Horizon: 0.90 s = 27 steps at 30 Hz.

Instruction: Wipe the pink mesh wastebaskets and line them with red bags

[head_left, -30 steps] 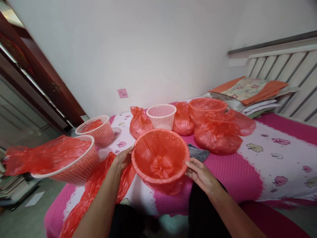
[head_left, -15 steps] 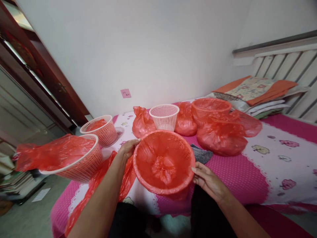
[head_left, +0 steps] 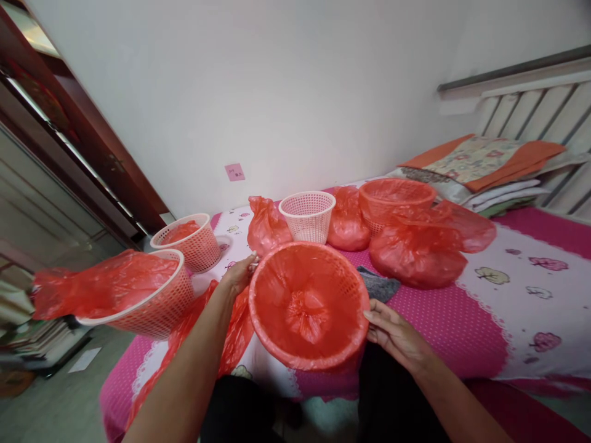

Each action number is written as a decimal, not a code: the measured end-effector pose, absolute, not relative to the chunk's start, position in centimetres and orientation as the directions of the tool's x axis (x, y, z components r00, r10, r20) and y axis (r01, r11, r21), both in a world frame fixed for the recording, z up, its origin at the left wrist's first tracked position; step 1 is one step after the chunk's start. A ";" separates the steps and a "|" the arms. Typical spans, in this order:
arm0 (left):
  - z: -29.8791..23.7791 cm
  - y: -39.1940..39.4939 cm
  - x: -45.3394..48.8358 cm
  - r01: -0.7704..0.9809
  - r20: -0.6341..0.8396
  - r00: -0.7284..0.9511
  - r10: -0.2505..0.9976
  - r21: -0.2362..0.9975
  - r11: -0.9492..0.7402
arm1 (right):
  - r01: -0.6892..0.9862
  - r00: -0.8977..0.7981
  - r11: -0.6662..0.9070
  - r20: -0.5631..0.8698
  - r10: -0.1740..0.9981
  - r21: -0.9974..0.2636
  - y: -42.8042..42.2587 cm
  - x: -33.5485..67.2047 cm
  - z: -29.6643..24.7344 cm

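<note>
Lined basket, red bag fitted over its rim, tilted toward the camera at the bed's near edge. Left hand grips the far-left rim; right hand cups the right rim, fingers loosely spread. Behind: grey cloth, empty white basket, stuffed red bags, folded bedding.

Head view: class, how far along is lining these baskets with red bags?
Done: the back basket looks lined over its rim. In hand: the left hand grips and right hand steadies the front basket, liner fitted. Remaining: the white basket is bare; the near-left basket and far-left basket hold bags loosely.
</note>
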<state>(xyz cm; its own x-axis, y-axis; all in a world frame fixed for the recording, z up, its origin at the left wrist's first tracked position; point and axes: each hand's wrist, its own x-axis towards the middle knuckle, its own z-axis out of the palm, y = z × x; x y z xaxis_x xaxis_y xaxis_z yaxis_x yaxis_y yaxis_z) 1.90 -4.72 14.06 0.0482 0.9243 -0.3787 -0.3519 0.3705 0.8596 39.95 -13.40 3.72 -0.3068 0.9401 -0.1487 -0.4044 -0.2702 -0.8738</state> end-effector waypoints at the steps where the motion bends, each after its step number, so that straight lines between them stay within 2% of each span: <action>1: 14.1 -4.4 1.8 -0.350 -0.378 0.045 0.925 0.861 0.369 | -0.402 -0.308 -0.271 -0.150 0.939 -0.875 -13.4 39.9 3.6; 13: 15.6 -3.9 3.6 -0.352 -0.436 0.112 0.893 0.823 0.446 | -0.399 -0.307 -0.260 -0.139 0.941 -0.879 -12.7 40.0 4.4; 20: 15.3 -4.3 3.5 -0.475 -0.464 -0.019 0.885 0.784 0.401 | -0.431 -0.268 -0.187 -0.073 0.961 -0.883 -6.7 40.0 7.3; 27: 12.5 -3.5 4.3 -0.563 -0.502 -0.130 0.855 0.747 0.353 | -0.472 -0.301 -0.246 -0.107 0.948 -0.847 -0.1 37.5 5.5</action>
